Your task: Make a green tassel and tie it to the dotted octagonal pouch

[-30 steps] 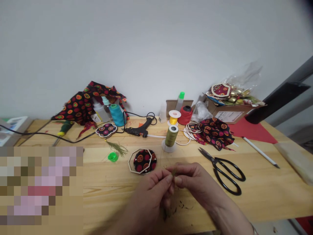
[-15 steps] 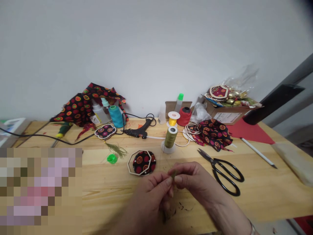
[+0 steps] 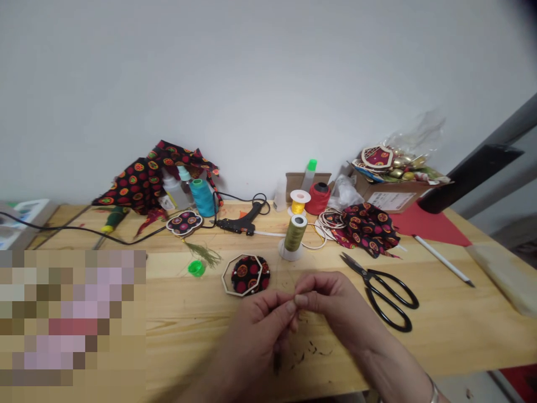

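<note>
Pinch: left hand and right hand meet over the pale wooden table, thumbs and fingertips squeezed narrow, nail beside nail — probably because something very fine calls for both; what lies between them cannot be told.
Upright cone of olive-green thread: stands just beyond the fingertips, seemingly set there so that thread can run straight toward the hands.
Thin octagonal frame of pale wood: lies partly over a round black pad of red-patterned fabric, near the left hand, perhaps laid together because they belong together.
Metal scissors with black looped handles: lie beside the right hand, points away and loops nearer the person — an easy angle for picking up.
Black glue gun: rests farther back, likely so that its cord clears the working spot.
</note>
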Tool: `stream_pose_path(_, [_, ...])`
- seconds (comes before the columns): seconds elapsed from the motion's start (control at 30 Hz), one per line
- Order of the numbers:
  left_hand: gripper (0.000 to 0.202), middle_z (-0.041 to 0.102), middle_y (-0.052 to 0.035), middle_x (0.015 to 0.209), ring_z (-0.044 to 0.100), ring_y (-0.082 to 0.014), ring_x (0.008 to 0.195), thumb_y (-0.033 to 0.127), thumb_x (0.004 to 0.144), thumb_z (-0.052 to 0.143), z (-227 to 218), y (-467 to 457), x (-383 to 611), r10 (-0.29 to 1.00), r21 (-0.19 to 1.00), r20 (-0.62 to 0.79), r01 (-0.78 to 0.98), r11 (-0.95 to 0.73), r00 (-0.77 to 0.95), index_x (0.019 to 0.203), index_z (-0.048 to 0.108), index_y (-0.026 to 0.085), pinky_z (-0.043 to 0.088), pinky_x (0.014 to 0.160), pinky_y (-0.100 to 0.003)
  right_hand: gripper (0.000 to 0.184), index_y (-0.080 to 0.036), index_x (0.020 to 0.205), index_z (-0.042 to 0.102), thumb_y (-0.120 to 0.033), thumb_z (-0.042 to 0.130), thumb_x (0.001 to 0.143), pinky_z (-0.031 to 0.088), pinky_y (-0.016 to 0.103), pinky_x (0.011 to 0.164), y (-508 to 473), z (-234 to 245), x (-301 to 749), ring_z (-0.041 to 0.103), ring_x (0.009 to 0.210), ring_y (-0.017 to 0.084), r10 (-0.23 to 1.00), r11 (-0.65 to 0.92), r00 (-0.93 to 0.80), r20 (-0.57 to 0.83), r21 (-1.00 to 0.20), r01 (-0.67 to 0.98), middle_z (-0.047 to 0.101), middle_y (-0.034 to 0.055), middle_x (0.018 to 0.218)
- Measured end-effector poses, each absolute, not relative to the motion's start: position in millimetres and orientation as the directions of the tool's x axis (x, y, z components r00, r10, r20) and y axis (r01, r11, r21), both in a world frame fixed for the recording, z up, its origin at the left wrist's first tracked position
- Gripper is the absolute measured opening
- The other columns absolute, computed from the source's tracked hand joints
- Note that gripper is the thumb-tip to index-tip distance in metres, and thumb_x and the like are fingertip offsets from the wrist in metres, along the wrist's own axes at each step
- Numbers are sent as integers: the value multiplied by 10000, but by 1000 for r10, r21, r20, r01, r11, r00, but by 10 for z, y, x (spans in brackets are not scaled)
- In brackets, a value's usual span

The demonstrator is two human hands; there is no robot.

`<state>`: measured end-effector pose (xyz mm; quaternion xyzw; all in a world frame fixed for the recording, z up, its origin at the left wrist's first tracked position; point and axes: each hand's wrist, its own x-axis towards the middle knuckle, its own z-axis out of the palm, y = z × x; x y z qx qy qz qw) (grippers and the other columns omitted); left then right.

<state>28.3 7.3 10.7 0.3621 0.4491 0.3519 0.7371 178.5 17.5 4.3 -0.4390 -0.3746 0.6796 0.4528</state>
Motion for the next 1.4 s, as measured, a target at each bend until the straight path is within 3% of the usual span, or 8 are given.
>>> stream_pose_path(0.2, [257, 474, 52, 524, 353, -84, 449, 380, 798, 626, 4, 96, 223, 850, 901, -341, -119, 418, 402, 667, 637, 159, 237, 452, -232, 135, -162, 567, 654, -222, 774, 579, 394, 251, 562, 174, 195, 1780, 526, 519, 108, 964, -252, -134, -230, -951, -179, 608, -39, 526])
stream_pose_path(0.4, [189, 563, 18, 625, 457, -139, 632, 296, 806, 612, 40, 118, 194, 889, 956, -289, 55, 289, 356, 701, 699, 166, 327, 600, -249, 101, -163, 577, 643, -206, 732, 597, 384, 244, 571, 235, 303, 1818, 498, 547, 100, 985, -167, -56, -162, -982, -94, 585, -45, 556])
stream_pose_path(0.93, [200, 646, -11, 729, 572, -204, 779, 263, 823, 588, 17, 127, 164, 919, 982, -182, 116, 151, 349, 691, 728, 208, 399, 763, -299, 110, -198, 631, 634, -222, 692, 722, 367, 230, 595, 334, 661, 2006, 469, 625, 103, 990, 136, 20, 140, -983, 125, 557, -51, 627])
stream_pose_path(1.07, [177, 670, -68, 1062, 561, -257, 1072, 258, 785, 625, 17, 160, 119, 950, 988, -110, 136, 72, 293, 889, 766, 236, 387, 934, -356, 115, -200, 623, 641, -205, 674, 734, 375, 239, 605, 329, 744, 1975, 483, 628, 107, 984, 179, -9, 181, -968, 178, 579, -46, 633])
stream_pose_path(1.17, [379, 554, -62, 1278, 458, -262, 1227, 254, 753, 671, 55, 168, 37, 997, 978, 51, 201, -62, 61, 1130, 690, 281, 388, 957, -342, 97, -202, 642, 654, -195, 668, 737, 385, 246, 612, 324, 779, 1956, 502, 629, 110, 980, 195, -14, 197, -955, 224, 598, -43, 635])
stream_pose_path(1.23, [246, 629, -48, 1093, 551, -237, 1066, 277, 760, 679, 130, 134, -9, 992, 972, 113, 215, -99, -54, 998, 742, 269, 432, 865, -302, 92, -202, 645, 657, -184, 667, 735, 393, 247, 607, 334, 783, 1944, 512, 628, 112, 976, 214, -11, 219, -944, 250, 605, -39, 638])
stream_pose_path(1.3, [115, 644, -15, 742, 572, -163, 730, 313, 766, 694, 226, 71, -23, 995, 985, -84, 152, 76, 46, 788, 770, 230, 433, 666, -242, 94, -201, 646, 658, -171, 663, 735, 400, 245, 593, 350, 772, 1924, 515, 621, 113, 970, 237, -16, 241, -936, 260, 605, -34, 639])
stream_pose_path(1.4, [309, 428, 54, 464, 273, -51, 409, 458, 731, 712, 335, -19, 22, 795, 829, -441, -152, 539, 416, 708, 764, 154, 195, 400, -183, 110, -194, 634, 656, -136, 659, 727, 418, 243, 586, 351, 734, 1876, 529, 625, 116, 961, 272, -29, 275, -923, 272, 604, -24, 644])
